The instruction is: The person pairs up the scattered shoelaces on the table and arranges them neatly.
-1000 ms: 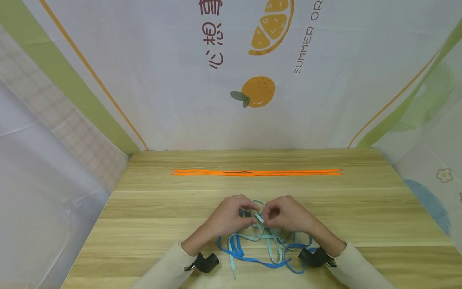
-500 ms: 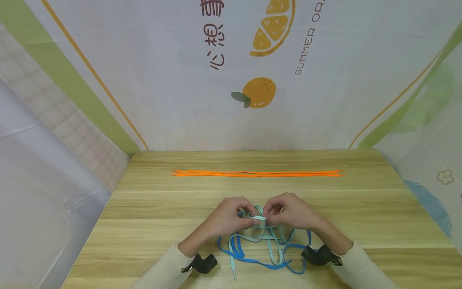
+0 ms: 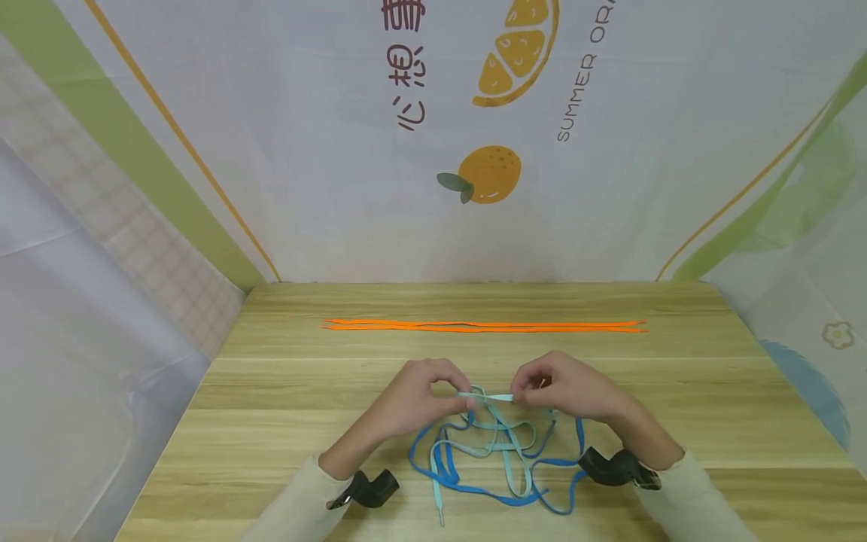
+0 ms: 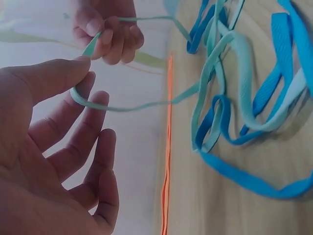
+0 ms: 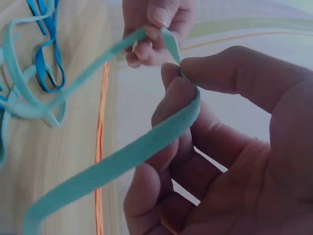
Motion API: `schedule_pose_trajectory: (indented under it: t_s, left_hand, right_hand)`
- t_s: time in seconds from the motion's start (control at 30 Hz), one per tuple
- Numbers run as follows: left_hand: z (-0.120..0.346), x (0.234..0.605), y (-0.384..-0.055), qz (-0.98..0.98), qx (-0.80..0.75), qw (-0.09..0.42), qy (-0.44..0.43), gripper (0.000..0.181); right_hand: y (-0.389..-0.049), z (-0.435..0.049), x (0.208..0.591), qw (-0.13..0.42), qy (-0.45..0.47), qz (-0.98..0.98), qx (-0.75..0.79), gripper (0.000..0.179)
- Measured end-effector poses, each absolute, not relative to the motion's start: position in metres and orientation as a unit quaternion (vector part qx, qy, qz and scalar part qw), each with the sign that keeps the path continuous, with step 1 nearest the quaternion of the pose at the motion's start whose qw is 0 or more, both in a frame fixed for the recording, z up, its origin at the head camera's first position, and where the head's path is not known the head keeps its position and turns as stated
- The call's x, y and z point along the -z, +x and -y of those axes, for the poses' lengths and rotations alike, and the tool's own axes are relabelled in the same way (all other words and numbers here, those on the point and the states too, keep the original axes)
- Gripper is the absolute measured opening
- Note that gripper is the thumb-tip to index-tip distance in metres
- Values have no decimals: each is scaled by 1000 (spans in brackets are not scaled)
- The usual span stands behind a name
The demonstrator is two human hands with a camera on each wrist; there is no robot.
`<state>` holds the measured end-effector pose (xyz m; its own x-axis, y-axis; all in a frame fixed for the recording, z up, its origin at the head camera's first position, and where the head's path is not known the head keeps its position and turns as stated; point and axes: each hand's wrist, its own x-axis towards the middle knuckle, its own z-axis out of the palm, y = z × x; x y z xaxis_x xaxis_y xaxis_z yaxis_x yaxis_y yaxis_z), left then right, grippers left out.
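Observation:
A mint-green shoelace (image 3: 502, 397) runs between my two hands, lifted off the tabletop. My left hand (image 3: 428, 395) pinches it between thumb and forefinger, the other fingers loosely bent in the left wrist view. On the other side my right hand (image 3: 565, 388) pinches the same lace, which drapes over its fingers in the right wrist view. The rest of the mint lace lies in loops below the hands, tangled with a blue shoelace (image 3: 488, 494). One tipped mint end points toward the table's near edge. How the laces cross inside the tangle is hard to tell.
Two orange shoelaces (image 3: 484, 327) lie straight and side by side across the far part of the wooden table (image 3: 305, 376). A printed white cloth (image 3: 352, 188) hangs behind the table, with more cloth at both sides.
My hands have moved apart, the left going left and the right going right and slightly up. A short stretch of mint lace is now drawn out between them. The orange laces stay put.

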<state>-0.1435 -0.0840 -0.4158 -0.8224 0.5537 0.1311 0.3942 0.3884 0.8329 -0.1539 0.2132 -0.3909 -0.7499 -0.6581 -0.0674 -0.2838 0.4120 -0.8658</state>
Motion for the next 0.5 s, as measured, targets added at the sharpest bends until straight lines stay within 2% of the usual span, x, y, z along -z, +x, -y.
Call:
schedule_pose_trajectory:
  t_s: [0.27,0.5]
  left_hand:
    - [97,407,-143,-832,-479,71,270,5]
    - [105,404,-144,-839,-468,56,273,9]
  right_hand:
    - [-157,-231,387,202,-277,-821,457,10]
    - [-156,-241,384,169,-295,-819,462,8]
